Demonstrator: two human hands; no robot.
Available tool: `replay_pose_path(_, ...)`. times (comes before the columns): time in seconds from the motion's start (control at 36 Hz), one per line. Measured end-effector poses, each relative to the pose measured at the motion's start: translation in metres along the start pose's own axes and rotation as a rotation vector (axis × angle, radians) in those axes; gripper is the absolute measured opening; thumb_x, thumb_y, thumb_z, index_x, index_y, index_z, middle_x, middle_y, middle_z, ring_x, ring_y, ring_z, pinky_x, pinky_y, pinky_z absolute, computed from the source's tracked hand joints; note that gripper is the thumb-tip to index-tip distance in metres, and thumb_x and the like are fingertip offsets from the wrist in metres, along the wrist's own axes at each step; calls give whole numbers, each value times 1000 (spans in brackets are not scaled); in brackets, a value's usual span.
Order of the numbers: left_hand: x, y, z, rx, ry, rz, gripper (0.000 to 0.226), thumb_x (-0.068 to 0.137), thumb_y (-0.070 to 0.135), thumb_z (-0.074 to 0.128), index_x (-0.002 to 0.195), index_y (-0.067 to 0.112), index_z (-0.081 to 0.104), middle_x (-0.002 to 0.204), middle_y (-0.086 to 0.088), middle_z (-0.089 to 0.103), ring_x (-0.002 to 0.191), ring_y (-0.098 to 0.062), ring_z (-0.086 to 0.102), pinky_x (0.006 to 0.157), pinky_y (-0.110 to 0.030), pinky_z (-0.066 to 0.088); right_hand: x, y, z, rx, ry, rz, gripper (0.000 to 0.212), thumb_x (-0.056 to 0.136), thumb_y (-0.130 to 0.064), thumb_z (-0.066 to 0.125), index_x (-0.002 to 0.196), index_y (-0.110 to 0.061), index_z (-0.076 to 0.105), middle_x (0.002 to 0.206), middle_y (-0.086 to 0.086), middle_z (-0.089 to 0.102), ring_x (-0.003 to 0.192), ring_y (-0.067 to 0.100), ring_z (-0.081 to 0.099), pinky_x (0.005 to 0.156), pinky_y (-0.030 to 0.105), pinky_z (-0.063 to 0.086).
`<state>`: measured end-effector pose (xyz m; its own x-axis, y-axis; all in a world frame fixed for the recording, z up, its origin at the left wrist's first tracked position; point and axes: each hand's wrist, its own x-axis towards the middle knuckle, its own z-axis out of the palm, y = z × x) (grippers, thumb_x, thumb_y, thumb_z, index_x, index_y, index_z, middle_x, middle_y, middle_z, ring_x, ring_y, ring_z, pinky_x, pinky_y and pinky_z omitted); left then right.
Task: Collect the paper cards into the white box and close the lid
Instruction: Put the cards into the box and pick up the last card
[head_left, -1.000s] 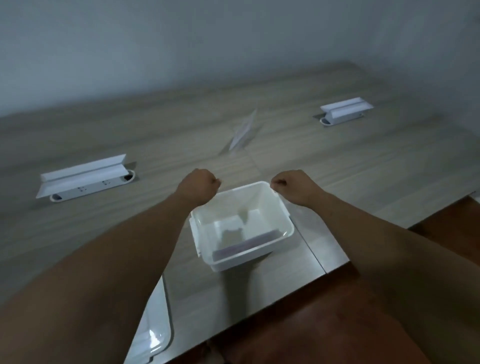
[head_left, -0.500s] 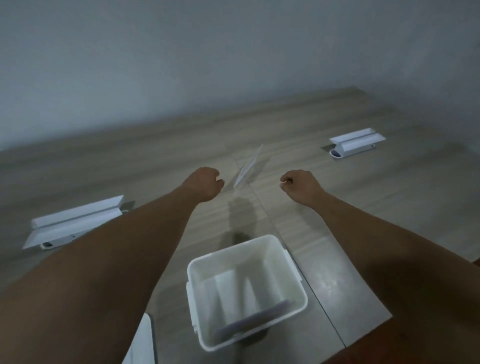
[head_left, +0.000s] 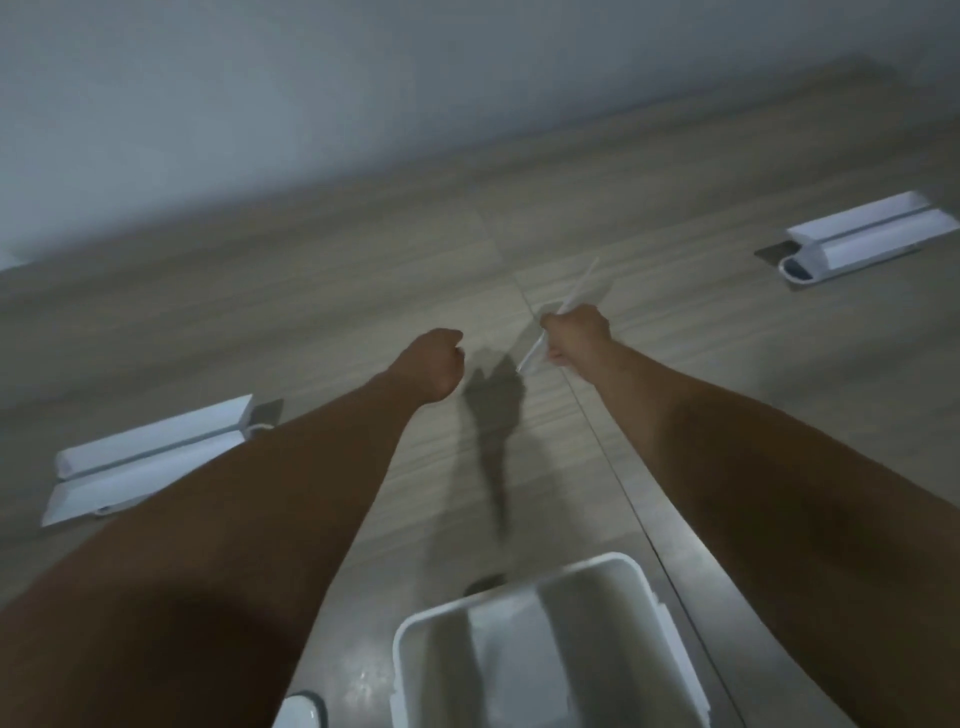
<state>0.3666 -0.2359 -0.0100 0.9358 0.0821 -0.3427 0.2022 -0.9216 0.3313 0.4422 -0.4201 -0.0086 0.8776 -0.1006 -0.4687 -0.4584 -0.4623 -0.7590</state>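
A thin white paper card (head_left: 574, 304) stands tilted on the wooden table (head_left: 311, 312), far out in the middle. My right hand (head_left: 574, 335) is closed around its lower part. My left hand (head_left: 434, 366) is a loose fist just left of the card, apart from it and holding nothing. The open white box (head_left: 524, 603) sits near me at the bottom edge, between my forearms, with pale cards lying inside. A corner of the white lid (head_left: 301, 709) shows at the bottom, left of the box.
Two white flip-up socket covers stand open in the table: one at the left (head_left: 150, 457) behind my left forearm, one at the far right (head_left: 872, 236). A seam runs across the tabletop past the box. A grey wall closes the far side.
Both arms reached farther from the box. My right hand went from an empty fist to gripping the standing card. The view tilted up, so the box dropped to the frame's bottom.
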Motion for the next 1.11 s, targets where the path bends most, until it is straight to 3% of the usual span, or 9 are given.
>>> replay_pose_path(0.17, 14, -17, 20, -32, -60, -18, 53, 101, 31, 37, 148, 8, 32, 158, -11, 30, 147, -26, 26, 122, -36, 20, 21, 5, 30, 58, 129, 85, 35, 84, -16, 62, 111, 7, 63, 110, 22, 69, 91, 34, 72, 80, 44, 61)
replay_pose_path(0.31, 16, -30, 19, -41, -33, -36, 54, 101, 30, 37, 149, 7, 30, 158, -13, 30, 146, -28, 26, 120, -36, 20, 17, 9, 29, -86, 293, -70, 24, 82, -12, 62, 99, 4, 64, 105, 21, 70, 93, 33, 71, 75, 36, 60)
replay_pose_path(0.39, 13, -30, 9, -55, 17, -50, 58, 101, 32, 38, 151, 7, 24, 160, -13, 25, 148, -28, 23, 121, -37, 20, 7, 4, 18, -165, 259, -227, 16, 81, -7, 59, 91, 5, 64, 100, 22, 69, 91, 34, 68, 62, 23, 45)
replay_pose_path(0.44, 12, -27, -2, -59, 66, -44, 63, 100, 34, 41, 153, 7, 18, 161, -13, 21, 149, -27, 20, 122, -37, 18, 1, 0, 5, -246, 233, -337, 16, 83, -7, 57, 89, 6, 64, 101, 23, 70, 93, 36, 65, 62, 20, 36)
replay_pose_path(0.56, 0, -11, -36, -71, 252, 25, 74, 96, 34, 52, 152, 3, 15, 160, -17, 20, 148, -29, 20, 122, -35, 15, -19, -13, -23, -317, 88, -520, 23, 89, -9, 54, 92, 7, 69, 99, 24, 71, 95, 36, 66, 78, 33, 50)
replay_pose_path(0.72, -42, 12, -86, -233, 488, 154, 84, 86, 33, 66, 152, 12, 20, 154, -13, 33, 142, -28, 32, 115, -37, 26, -65, -26, -56, -240, -163, -563, 19, 90, -10, 58, 103, 2, 68, 97, 22, 70, 86, 34, 69, 77, 50, 60)
replay_pose_path(0.92, -112, 31, -103, -422, 552, 244, 66, 74, 22, 76, 135, 23, 49, 119, -10, 61, 106, -26, 58, 88, -29, 45, -131, -27, -88, -220, -188, -627, 17, 88, -6, 62, 102, -2, 69, 87, 13, 67, 77, 23, 64, 78, 49, 59)
replay_pose_path(1.06, -159, 33, -92, -423, 518, 290, 48, 68, 18, 79, 113, 21, 61, 106, -6, 68, 91, -24, 60, 77, -27, 47, -175, -9, -100, -164, -116, -634, 20, 85, -4, 66, 104, -5, 70, 89, 10, 68, 71, 17, 65, 62, 30, 59)
replay_pose_path(1.11, -174, 33, -84, -423, 497, 293, 38, 68, 16, 80, 104, 17, 65, 102, -7, 70, 85, -20, 59, 72, -23, 44, -189, 0, -101, -136, -104, -621, 23, 84, -3, 68, 107, -2, 69, 91, 12, 68, 73, 19, 64, 63, 32, 58)
